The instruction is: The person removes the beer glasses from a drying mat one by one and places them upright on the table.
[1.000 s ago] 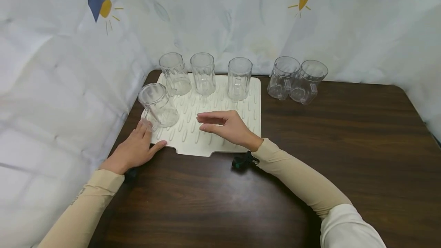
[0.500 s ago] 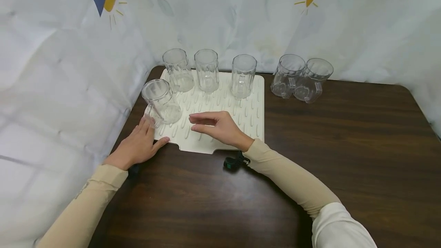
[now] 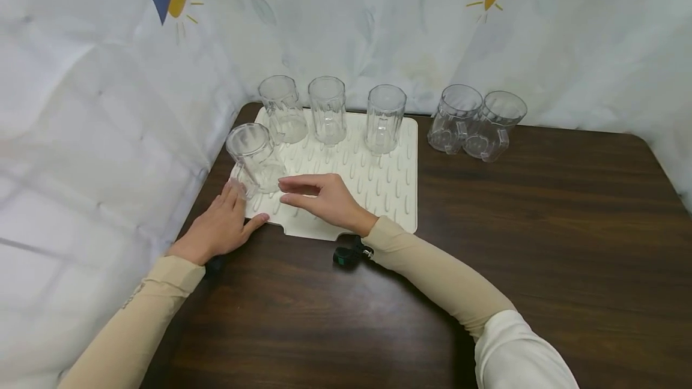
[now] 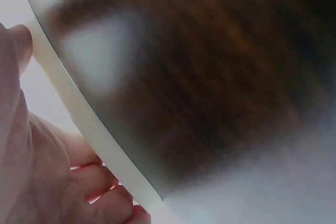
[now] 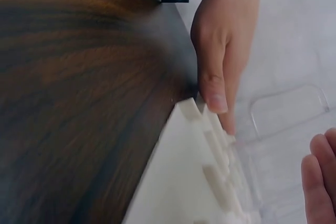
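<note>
My left hand [image 3: 218, 224] rests at the front left corner of the cream ridged drying mat [image 3: 397, 188], fingers extended beside a clear glass mug [image 3: 259, 158]. That mug stands on the mat, its handle turned toward those fingers; whether they touch it I cannot tell. My right hand [image 3: 327, 200] hovers over the mat, fingers and thumb gently bent with a gap between them and nothing held. Its fingertips lie just right of the same mug's base. In the left wrist view, the left hand [image 4: 58, 166] lies along the mat's pale edge [image 4: 89, 114].
Along the mat's back stand three more glass mugs: left [image 3: 286, 116], middle [image 3: 328, 113] and right [image 3: 385, 122]. Two further mugs, one [image 3: 454, 119] touching or nearly touching another [image 3: 494, 128], stand right of the mat on the dark wooden table [image 3: 540, 215]. A white patterned curtain [image 3: 346, 23] hangs behind.
My right hand has moved left across the mat toward the front left mug. The left hand keeps its place at the corner. The head view has shifted slightly.
</note>
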The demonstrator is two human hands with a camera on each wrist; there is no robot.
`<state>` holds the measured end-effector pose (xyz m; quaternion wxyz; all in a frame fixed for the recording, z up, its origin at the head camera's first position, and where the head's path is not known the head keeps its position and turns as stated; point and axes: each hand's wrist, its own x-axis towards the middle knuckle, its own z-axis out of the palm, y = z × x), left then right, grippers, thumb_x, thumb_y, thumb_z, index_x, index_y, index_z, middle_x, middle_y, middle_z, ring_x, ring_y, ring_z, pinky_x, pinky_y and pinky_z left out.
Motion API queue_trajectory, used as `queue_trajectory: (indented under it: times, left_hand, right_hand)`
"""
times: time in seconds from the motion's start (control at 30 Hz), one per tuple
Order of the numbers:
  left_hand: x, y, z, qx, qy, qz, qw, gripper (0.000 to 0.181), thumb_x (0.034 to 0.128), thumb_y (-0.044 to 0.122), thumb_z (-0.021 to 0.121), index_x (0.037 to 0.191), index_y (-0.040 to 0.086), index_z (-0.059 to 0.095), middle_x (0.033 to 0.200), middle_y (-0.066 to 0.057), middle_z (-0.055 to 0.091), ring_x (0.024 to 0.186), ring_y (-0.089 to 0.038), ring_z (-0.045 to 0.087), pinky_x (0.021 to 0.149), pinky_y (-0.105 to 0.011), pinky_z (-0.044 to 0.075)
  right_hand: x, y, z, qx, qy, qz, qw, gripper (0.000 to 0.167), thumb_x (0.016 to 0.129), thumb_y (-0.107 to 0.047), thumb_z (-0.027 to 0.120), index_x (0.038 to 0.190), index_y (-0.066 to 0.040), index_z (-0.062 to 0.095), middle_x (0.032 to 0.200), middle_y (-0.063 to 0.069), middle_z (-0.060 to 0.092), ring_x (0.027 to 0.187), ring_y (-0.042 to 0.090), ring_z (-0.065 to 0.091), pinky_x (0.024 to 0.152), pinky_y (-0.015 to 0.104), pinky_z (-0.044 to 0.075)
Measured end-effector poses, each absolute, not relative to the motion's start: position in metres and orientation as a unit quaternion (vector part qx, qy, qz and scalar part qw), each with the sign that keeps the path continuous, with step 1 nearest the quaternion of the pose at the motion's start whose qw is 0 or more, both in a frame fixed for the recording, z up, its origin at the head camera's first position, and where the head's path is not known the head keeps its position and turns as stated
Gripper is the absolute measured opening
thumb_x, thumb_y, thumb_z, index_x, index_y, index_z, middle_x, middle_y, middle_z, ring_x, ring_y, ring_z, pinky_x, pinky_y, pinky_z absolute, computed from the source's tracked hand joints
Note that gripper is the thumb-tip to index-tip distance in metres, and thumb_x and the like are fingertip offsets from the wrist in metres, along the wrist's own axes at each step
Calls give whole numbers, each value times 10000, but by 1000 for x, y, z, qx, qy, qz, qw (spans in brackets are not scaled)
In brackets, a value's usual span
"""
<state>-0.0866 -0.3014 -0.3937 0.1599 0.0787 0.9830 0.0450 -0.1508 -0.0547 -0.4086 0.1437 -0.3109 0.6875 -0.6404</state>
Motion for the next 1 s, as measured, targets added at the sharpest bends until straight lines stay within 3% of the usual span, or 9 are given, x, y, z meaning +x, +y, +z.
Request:
queue_trajectory:
  times: [0.23,0.57,1.0]
  left_hand:
    - [-88,-300,-394,81,983,41,158,944,1085,528,429,1540,-244,131,1648,-444,39,1557,-584,99,1262,-679,211]
    - [-86,-299,-393,79,985,37,151,928,1088,509,438,1535,-249,143,1639,-455,54,1547,-595,121,1257,-678,232]
    - [-85,-300,-394,87,984,33,150,910,1090,499,437,1552,-225,138,1634,-461,54,1547,-602,106,1256,-686,219]
  right_hand:
    - [-151,-70,-410,-321,687,-638,133,392,947,-182,767,1317,-61,717,1284,174,740,1164,257,748,910,201,611]
    - [-155,-92,-413,-333,682,-640,124,399,951,-138,754,1330,-26,699,1330,170,718,1194,302,727,938,165,588]
    - [-152,-115,-415,-328,695,-627,127,410,960,-215,754,1350,-103,701,1347,68,729,1168,128,742,947,142,572]
